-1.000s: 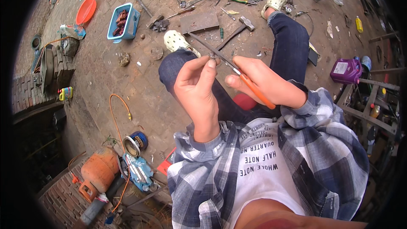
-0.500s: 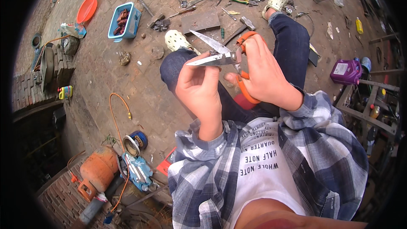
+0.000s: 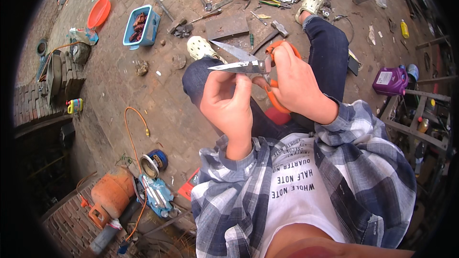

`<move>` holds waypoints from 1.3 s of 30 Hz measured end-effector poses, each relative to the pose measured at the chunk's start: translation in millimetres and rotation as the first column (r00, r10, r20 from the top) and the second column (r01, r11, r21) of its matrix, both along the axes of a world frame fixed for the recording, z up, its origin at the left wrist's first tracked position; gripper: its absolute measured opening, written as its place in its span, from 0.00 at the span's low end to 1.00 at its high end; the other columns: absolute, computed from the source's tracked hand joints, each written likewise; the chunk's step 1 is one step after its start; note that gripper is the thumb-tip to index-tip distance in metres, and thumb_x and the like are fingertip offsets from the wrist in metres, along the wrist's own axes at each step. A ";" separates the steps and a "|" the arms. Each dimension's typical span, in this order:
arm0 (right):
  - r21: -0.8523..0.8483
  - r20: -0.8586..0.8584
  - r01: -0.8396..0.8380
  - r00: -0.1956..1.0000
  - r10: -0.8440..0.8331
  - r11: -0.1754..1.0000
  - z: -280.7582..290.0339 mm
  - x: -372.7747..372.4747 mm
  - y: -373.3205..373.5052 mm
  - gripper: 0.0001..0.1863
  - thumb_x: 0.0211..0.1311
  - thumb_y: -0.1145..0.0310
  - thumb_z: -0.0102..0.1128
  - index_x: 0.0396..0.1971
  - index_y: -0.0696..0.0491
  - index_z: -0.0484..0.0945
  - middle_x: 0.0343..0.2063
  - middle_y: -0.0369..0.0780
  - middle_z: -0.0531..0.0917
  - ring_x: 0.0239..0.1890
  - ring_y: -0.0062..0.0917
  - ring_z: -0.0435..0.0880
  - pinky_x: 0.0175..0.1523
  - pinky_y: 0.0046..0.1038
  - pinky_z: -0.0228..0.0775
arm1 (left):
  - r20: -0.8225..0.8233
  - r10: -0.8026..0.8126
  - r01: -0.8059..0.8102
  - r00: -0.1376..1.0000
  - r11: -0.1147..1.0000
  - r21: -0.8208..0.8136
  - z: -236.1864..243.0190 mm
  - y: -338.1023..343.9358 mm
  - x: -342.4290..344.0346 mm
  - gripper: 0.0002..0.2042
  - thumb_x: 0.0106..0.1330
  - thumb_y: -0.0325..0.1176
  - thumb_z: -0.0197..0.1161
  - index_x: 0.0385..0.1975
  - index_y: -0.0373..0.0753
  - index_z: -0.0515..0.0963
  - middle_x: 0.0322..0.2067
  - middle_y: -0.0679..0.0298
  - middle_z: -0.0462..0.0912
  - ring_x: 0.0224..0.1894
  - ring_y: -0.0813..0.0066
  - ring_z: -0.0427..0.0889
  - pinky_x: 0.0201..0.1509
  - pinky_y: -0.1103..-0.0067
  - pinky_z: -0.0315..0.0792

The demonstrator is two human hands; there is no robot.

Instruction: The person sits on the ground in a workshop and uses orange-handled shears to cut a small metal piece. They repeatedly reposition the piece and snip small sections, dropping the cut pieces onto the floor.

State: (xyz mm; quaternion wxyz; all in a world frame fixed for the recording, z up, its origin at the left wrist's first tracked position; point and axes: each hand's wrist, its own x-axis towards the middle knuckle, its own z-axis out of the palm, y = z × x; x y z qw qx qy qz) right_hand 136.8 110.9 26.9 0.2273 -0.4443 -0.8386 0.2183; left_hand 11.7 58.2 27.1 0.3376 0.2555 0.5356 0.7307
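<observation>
In front of my knees, a large pair of scissors [image 3: 243, 67] with orange handles points to the left, its two steel blades spread apart. My right hand [image 3: 302, 85] is wrapped round the handles near the pivot. Below the lower blade, my left hand [image 3: 226, 104] is curled, its thumb and fingertips pinched against the underside of that blade. Whether anything small sits between those left fingers is hidden.
On the ground beyond my feet lie a flat metal block [image 3: 227, 27], a hammer [image 3: 279, 28], green-handled pliers [image 3: 269, 1] and a blue basket [image 3: 152, 27]. A purple jug [image 3: 384, 81] stands at right. An orange gas cylinder [image 3: 113, 186] and hose [image 3: 128, 126] are at left.
My left fingers have slid down from behind the lower blade and now curl at its underside. The scissors have shifted slightly left, their blades still spread in my right hand.
</observation>
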 end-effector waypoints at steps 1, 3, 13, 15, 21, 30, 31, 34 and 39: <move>-0.003 -0.020 -0.018 1.000 0.018 1.000 0.1 0.3 -0.5 0.24 0.52 0.59 0.69 0.38 0.58 0.66 0.36 0.47 0.73 0.34 0.45 0.77 0.34 0.41 0.70 | -0.002 0.001 -0.001 1.000 1.000 -0.015 -1.0 0.2 -1.3 0.02 0.61 0.19 0.62 0.32 0.30 0.78 0.26 0.63 0.82 0.27 0.82 0.79 0.35 0.86 0.72; -0.161 -0.119 -0.116 0.988 0.098 0.980 1.7 2.8 -2.0 0.22 0.57 0.57 0.65 0.37 0.58 0.66 0.34 0.47 0.74 0.32 0.45 0.77 0.34 0.39 0.70 | 0.007 -0.049 0.049 0.999 0.997 -0.053 -1.4 0.5 -5.8 0.02 0.61 0.20 0.63 0.32 0.31 0.78 0.27 0.63 0.82 0.27 0.81 0.79 0.34 0.86 0.72; -0.294 -0.236 -0.235 0.957 0.168 0.926 9.5 8.1 -2.8 0.23 0.59 0.58 0.63 0.39 0.60 0.65 0.33 0.47 0.69 0.35 0.40 0.71 0.41 0.35 0.65 | 0.262 -0.196 0.184 0.945 0.980 0.070 -10.0 0.1 -13.3 0.06 0.61 0.21 0.63 0.36 0.30 0.78 0.30 0.59 0.83 0.27 0.77 0.79 0.35 0.84 0.74; -0.139 -0.168 -0.161 0.976 0.137 0.977 8.3 5.9 -2.5 0.25 0.54 0.60 0.67 0.41 0.60 0.64 0.35 0.47 0.67 0.37 0.41 0.70 0.44 0.35 0.64 | 0.190 -0.132 0.128 0.973 0.991 0.030 -6.2 0.2 -11.0 0.06 0.61 0.21 0.63 0.37 0.29 0.78 0.30 0.59 0.83 0.28 0.77 0.80 0.35 0.83 0.74; 0.132 -0.077 -0.023 0.997 0.033 0.991 4.1 2.4 2.0 0.31 0.45 0.62 0.73 0.43 0.60 0.64 0.36 0.47 0.68 0.39 0.43 0.70 0.45 0.38 0.64 | -0.047 -0.011 0.008 0.999 0.998 -0.067 -6.0 1.0 -6.0 0.08 0.61 0.20 0.63 0.39 0.28 0.78 0.30 0.59 0.83 0.31 0.76 0.83 0.38 0.82 0.76; 0.052 -0.026 0.001 1.000 0.000 0.999 4.1 -3.9 -0.8 0.33 0.47 0.59 0.72 0.46 0.63 0.65 0.40 0.49 0.70 0.44 0.45 0.71 0.47 0.39 0.66 | -0.182 0.061 -0.061 0.981 0.998 0.008 -2.3 -2.5 5.0 0.07 0.58 0.14 0.60 0.36 0.25 0.78 0.34 0.60 0.79 0.30 0.76 0.81 0.35 0.82 0.76; 0.030 -0.018 0.004 1.000 -0.004 1.000 3.1 -4.1 -0.7 0.33 0.47 0.59 0.72 0.45 0.63 0.65 0.40 0.49 0.70 0.44 0.45 0.71 0.47 0.39 0.66 | -0.158 0.059 -0.054 0.986 0.998 0.036 -1.2 -2.7 6.8 0.07 0.57 0.13 0.59 0.35 0.25 0.78 0.34 0.59 0.79 0.29 0.75 0.82 0.33 0.81 0.77; 0.022 -0.011 0.003 1.000 -0.003 1.000 0.4 -5.1 -1.3 0.31 0.47 0.61 0.71 0.43 0.63 0.64 0.39 0.50 0.69 0.43 0.46 0.72 0.46 0.40 0.67 | -0.157 0.091 -0.078 0.983 0.993 0.087 -4.2 -1.3 10.8 0.06 0.58 0.13 0.59 0.35 0.25 0.78 0.34 0.56 0.79 0.25 0.73 0.82 0.28 0.80 0.78; -0.040 -0.048 -0.021 0.999 0.019 0.999 0.2 -6.6 -1.6 0.28 0.49 0.65 0.69 0.42 0.63 0.63 0.38 0.51 0.69 0.41 0.48 0.72 0.45 0.41 0.67 | -0.216 0.112 -0.101 0.970 0.993 0.059 -5.8 -2.3 13.4 0.06 0.56 0.14 0.61 0.34 0.26 0.79 0.35 0.56 0.80 0.28 0.74 0.81 0.29 0.80 0.77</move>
